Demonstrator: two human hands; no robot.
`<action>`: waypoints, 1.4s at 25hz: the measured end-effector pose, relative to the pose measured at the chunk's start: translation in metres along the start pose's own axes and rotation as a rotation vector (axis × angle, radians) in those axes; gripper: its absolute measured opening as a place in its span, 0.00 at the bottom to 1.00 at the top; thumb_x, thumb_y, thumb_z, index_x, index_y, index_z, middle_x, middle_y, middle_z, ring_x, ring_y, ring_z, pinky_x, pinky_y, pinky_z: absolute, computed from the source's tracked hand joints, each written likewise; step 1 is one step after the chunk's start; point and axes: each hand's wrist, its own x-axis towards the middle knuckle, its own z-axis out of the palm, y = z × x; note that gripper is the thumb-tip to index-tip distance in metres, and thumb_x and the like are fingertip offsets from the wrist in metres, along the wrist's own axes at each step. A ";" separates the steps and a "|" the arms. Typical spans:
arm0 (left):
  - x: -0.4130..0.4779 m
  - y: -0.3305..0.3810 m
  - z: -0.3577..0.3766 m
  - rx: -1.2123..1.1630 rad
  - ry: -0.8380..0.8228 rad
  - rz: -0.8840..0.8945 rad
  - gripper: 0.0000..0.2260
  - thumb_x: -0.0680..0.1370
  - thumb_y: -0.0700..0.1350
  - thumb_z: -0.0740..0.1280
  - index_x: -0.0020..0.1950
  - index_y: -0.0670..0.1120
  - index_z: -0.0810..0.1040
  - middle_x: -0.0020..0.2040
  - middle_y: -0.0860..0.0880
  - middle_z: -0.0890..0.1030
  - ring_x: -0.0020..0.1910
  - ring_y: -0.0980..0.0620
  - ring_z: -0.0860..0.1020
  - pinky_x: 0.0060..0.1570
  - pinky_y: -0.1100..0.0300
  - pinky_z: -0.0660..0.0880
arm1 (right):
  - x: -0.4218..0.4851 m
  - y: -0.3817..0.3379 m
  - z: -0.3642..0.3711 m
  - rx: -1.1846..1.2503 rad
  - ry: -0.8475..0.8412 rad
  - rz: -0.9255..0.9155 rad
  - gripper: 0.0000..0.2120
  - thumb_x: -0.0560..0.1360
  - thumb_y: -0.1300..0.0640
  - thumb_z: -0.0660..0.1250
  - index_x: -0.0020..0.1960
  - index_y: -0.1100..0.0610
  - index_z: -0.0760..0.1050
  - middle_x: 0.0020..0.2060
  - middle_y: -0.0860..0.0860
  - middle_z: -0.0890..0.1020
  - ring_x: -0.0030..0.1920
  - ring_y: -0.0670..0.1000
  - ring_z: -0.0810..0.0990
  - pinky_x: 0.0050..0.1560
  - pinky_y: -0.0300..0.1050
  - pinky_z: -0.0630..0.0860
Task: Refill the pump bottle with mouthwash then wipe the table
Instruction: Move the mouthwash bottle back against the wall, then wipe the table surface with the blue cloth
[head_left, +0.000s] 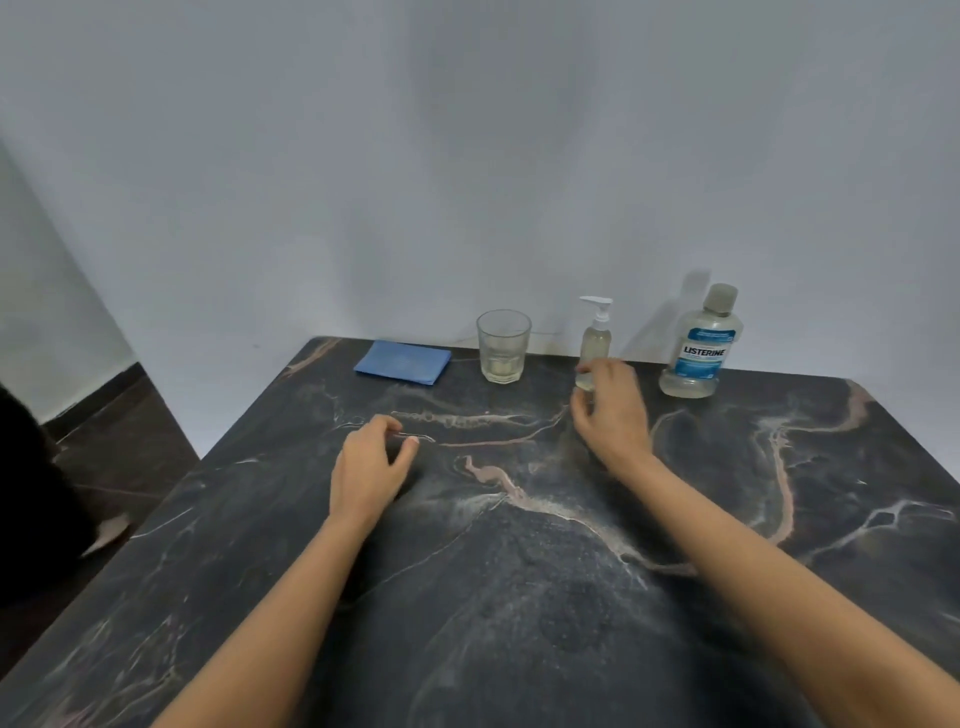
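2 bare forearms, no sleeves; left grip (370, 470) and right grip (613, 410) ungloved.

Dim, soft, slightly blurry lighting; wide-angle bending at edges; mouthwash bottle (701, 345) shadows the wall (467, 156).

The right hand (610, 410) covers the lower part of the pump bottle (596, 343), right of frame centre, so its base and any contact of the grip cannot be made out. The small print on the mouthwash bottle (701, 345) label is too small to read. Both forearms run out at the bottom edge. The tabletop (519, 571) is cut off by the bottom and right edges. A dark shape at the left edge is unidentifiable.
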 end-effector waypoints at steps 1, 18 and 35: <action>-0.003 -0.005 -0.002 -0.001 -0.006 0.005 0.11 0.77 0.52 0.68 0.55 0.48 0.76 0.48 0.54 0.79 0.48 0.54 0.77 0.44 0.59 0.72 | 0.003 -0.017 0.011 0.018 -0.091 -0.063 0.10 0.73 0.61 0.64 0.54 0.59 0.74 0.50 0.55 0.78 0.51 0.55 0.75 0.49 0.47 0.74; 0.003 -0.017 0.008 -0.030 0.014 0.060 0.14 0.76 0.57 0.65 0.54 0.49 0.76 0.50 0.54 0.79 0.53 0.54 0.74 0.59 0.52 0.71 | 0.082 -0.124 0.156 -0.201 -0.592 -0.192 0.11 0.77 0.59 0.58 0.55 0.58 0.77 0.54 0.59 0.79 0.53 0.60 0.78 0.49 0.50 0.73; -0.053 0.023 -0.020 -0.390 0.003 -0.149 0.08 0.78 0.50 0.67 0.48 0.46 0.79 0.45 0.50 0.82 0.49 0.50 0.80 0.53 0.55 0.76 | -0.002 -0.074 -0.067 0.334 -0.325 0.340 0.09 0.79 0.58 0.55 0.43 0.60 0.69 0.39 0.52 0.75 0.38 0.48 0.71 0.33 0.37 0.65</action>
